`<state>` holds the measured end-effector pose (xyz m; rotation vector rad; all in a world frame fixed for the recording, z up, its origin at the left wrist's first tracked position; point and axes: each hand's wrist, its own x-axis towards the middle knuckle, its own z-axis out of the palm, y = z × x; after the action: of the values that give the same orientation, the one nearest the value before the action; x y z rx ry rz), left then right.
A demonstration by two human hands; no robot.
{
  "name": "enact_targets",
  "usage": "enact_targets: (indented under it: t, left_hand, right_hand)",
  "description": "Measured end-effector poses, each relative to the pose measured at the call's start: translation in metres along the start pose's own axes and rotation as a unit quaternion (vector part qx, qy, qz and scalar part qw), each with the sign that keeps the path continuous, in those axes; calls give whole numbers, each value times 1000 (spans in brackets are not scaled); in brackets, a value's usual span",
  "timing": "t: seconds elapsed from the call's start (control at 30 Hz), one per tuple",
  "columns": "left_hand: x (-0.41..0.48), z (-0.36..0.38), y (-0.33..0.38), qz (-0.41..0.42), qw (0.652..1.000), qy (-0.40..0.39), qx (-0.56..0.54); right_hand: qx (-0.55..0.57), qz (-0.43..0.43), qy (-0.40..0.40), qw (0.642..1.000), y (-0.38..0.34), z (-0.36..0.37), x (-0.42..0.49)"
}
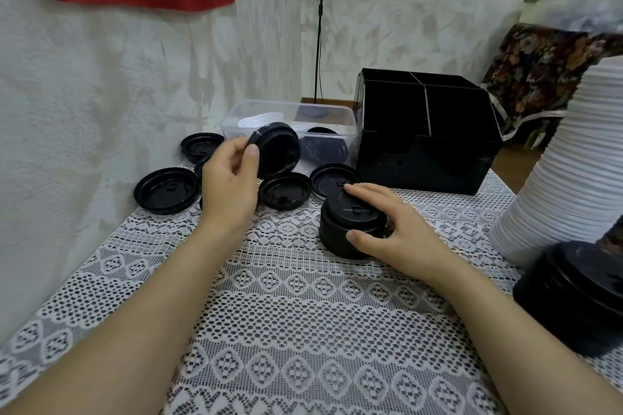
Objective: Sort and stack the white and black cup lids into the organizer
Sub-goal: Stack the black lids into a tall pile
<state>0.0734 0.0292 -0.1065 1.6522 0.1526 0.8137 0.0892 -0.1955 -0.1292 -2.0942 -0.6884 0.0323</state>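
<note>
Far left: loose black lids lie upside down on the lace cloth. Left hand is raised, wrist bent, thumb and fingertips pinching the rim of a few nested lids, tilted on edge in front of the clear tub. Probably light, thin, glossy plastic that flexes mid-panel, so grip at the rim. Right hand rests low on the table, thumb on the side wall of the short black stack, fingers spread over its top. Nested stacks may shear apart, so clamp the sides. Organizer is just behind, its compartments looking unfilled. The tall white stack is far right.
</note>
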Motion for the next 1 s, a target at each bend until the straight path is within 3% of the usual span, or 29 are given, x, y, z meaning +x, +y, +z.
enact_targets:
  t: [0.1, 0.17, 0.3, 0.43, 0.7, 0.8, 0.87, 0.93, 1.0]
  left_hand:
    - [-3, 0, 8, -125, 973, -68, -181]
    - [-6, 0, 14, -171, 947, -111, -246]
    - [-14, 1, 23, -198, 930, -184, -249]
    - [-24, 4, 27, -192, 920, -270, -211]
    - [-29, 5, 25, -192, 898, -331, -216]
    - [-25, 5, 26, -193, 904, -303, -230]
    - [-17, 4, 21, -146, 952, -204, -176]
    - [-8, 1, 10, -58, 995, -86, 1]
    - [-4, -3, -1, 23, 977, -64, 200]
  right_hand:
    - [-7, 1, -8, 1000, -2, -1, -1]
    - [-50, -12, -2, 999, -4, -2, -3]
    - [-131, -129, 77, 980, -16, -5, -8]
    - [-142, -218, 60, 964, -24, 4, -10]
    - [-129, -252, 40, 958, -25, 10, -8]
    - [-85, -231, 97, 964, -24, 7, -7]
    - [-59, -183, 148, 970, -19, 2, -6]
    - [-55, -123, 157, 978, -14, -2, -6]
    - [-67, -80, 133, 986, -11, -2, -5]
